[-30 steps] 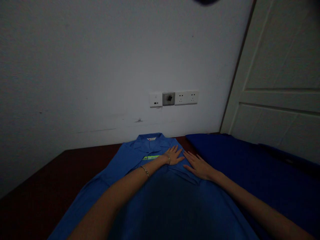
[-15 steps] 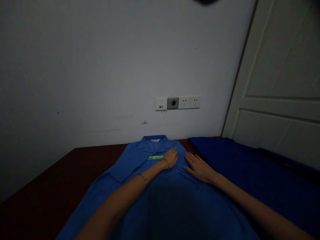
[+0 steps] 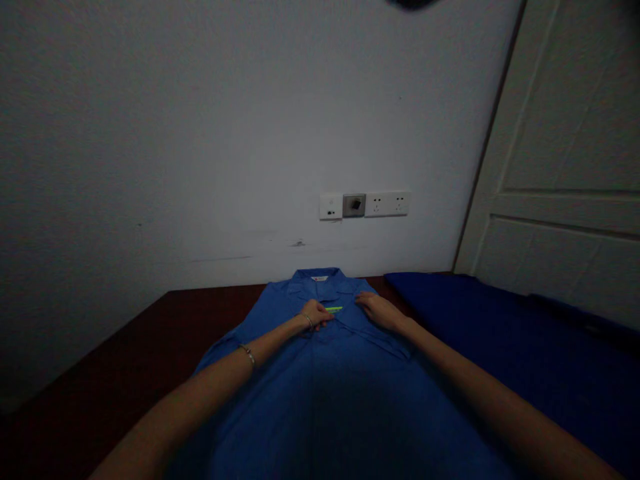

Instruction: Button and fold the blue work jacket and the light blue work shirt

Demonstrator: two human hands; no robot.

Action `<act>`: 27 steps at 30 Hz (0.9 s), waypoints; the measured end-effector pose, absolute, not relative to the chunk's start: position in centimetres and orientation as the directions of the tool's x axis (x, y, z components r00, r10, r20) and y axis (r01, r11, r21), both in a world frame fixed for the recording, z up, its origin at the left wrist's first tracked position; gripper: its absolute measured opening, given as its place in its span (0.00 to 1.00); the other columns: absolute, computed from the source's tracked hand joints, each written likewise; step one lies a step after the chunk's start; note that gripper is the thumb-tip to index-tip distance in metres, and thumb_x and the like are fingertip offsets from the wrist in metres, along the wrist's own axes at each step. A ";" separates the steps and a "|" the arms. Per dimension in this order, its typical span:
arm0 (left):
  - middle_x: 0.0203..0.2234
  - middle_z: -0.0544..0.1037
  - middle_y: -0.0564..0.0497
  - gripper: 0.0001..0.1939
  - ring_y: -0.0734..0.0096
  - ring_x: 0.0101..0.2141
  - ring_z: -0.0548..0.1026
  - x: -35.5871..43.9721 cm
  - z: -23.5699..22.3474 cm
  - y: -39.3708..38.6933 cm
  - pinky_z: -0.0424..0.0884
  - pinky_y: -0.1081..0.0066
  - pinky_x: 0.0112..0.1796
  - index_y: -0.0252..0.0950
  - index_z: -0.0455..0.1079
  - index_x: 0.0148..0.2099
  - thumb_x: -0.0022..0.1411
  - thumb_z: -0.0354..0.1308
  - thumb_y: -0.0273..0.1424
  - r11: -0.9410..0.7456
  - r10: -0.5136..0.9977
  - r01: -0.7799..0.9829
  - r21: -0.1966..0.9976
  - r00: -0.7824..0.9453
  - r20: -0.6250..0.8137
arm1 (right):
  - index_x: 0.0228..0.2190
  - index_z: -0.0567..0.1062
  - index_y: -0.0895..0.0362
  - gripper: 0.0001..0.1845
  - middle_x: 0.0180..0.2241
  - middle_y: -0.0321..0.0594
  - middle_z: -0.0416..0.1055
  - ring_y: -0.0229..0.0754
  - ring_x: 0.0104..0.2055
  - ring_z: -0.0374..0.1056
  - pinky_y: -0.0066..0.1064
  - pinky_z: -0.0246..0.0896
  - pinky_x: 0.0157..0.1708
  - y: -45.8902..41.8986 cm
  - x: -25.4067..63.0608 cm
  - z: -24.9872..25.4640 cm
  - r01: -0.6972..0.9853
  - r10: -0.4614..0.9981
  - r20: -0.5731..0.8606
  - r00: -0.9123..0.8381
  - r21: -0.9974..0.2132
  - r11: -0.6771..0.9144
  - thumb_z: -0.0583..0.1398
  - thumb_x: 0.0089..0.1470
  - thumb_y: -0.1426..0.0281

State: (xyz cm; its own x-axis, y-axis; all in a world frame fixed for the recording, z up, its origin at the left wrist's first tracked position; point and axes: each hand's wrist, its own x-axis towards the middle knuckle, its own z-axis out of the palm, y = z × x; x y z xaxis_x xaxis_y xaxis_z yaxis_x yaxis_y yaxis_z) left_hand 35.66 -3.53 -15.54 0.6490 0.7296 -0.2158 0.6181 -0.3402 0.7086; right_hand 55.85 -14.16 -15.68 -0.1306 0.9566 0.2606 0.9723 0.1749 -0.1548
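both hands low, fingers curled

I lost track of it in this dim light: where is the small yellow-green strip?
In the head view, the yellow-green strip lies below the blue shirt's collar, between both hands.

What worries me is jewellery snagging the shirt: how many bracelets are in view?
2: one bracelet circles the wrist just behind the left hand; the other bracelet sits farther up the same forearm. None shows on the right arm.
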 end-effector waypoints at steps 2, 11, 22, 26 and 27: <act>0.13 0.67 0.58 0.15 0.84 0.10 0.59 36.1 -15.8 -3.9 0.54 0.79 0.14 0.31 0.68 0.22 0.52 0.59 0.38 -0.321 0.720 0.591 0.740 0.660 -0.215 | 0.41 0.74 0.61 0.19 0.48 0.49 0.68 0.44 0.54 0.59 0.33 0.52 0.52 -12.7 55.9 -15.9 0.971 0.953 0.260 -0.154 -0.137 0.195 0.47 0.55 0.76; 0.08 0.62 0.59 0.12 0.84 0.09 0.56 38.6 -15.5 -3.4 0.53 0.79 0.14 0.31 0.64 0.18 0.50 0.58 0.29 -0.287 0.802 0.710 0.642 0.545 -0.244 | 0.45 0.72 0.60 0.24 0.46 0.50 0.68 0.45 0.48 0.64 0.32 0.55 0.46 -10.3 56.3 -16.7 0.987 0.972 0.200 -0.120 -0.084 0.139 0.49 0.48 0.82; 0.09 0.62 0.58 0.12 0.84 0.10 0.56 37.3 -14.6 -2.5 0.53 0.80 0.14 0.31 0.65 0.18 0.52 0.56 0.28 -0.345 0.800 0.716 0.607 0.563 -0.208 | 0.46 0.70 0.60 0.21 0.45 0.49 0.68 0.44 0.47 0.63 0.32 0.54 0.47 -10.5 57.0 -17.7 1.000 0.960 0.277 -0.028 0.009 0.027 0.47 0.53 0.80; 0.10 0.64 0.57 0.10 0.83 0.11 0.58 37.4 -14.7 -1.9 0.56 0.79 0.16 0.30 0.67 0.20 0.52 0.56 0.27 -0.356 0.810 0.717 0.600 0.556 -0.185 | 0.45 0.70 0.61 0.18 0.47 0.50 0.66 0.46 0.49 0.61 0.33 0.55 0.48 -11.0 56.9 -17.7 0.999 0.938 0.346 0.010 0.030 -0.022 0.48 0.55 0.77; 0.11 0.65 0.57 0.08 0.83 0.12 0.59 37.2 -14.5 -1.6 0.57 0.79 0.17 0.30 0.68 0.22 0.52 0.56 0.26 -0.359 0.816 0.717 0.598 0.552 -0.172 | 0.44 0.70 0.61 0.18 0.47 0.50 0.66 0.46 0.49 0.61 0.33 0.54 0.48 -11.2 56.8 -17.6 0.999 0.932 0.363 0.015 0.026 -0.026 0.48 0.54 0.77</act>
State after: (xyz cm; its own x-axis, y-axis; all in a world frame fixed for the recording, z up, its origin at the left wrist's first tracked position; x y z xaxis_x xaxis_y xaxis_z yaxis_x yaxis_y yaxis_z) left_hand 37.23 -1.60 -14.54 0.5520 0.8160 -0.1716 0.7166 -0.3590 0.5981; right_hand 56.81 -11.23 -17.60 0.0145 0.9319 0.3625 0.9993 -0.0258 0.0263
